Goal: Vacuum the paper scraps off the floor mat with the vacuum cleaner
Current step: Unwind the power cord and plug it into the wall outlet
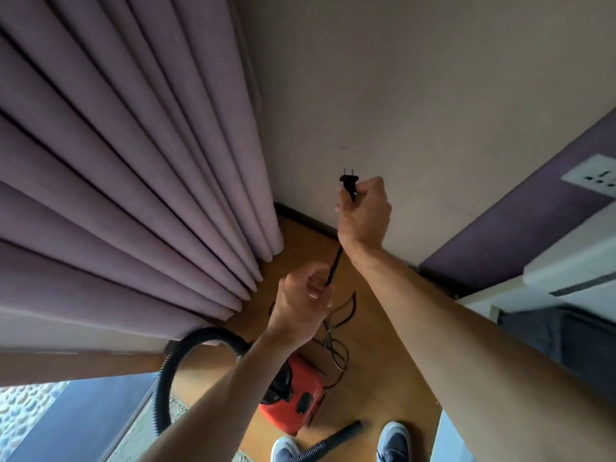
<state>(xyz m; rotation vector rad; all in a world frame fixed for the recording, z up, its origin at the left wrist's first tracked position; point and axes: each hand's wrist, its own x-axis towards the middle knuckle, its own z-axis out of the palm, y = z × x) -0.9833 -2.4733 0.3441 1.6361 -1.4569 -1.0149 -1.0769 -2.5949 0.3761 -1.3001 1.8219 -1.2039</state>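
Gripping plug (349, 181) with right hand (365, 211), prongs upward; pinching cord (335, 261) below with left hand (303, 305). Noted socket (593, 176) well to right, nearer right hand. Noted vacuum (293, 391) on floor (383, 378), likely unplugged.

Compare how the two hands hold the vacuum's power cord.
The right hand pinches the plug; the left hand grips the cord further down. The right hand is raised by the wall; the left hand sits lower. Both hold the same lead.
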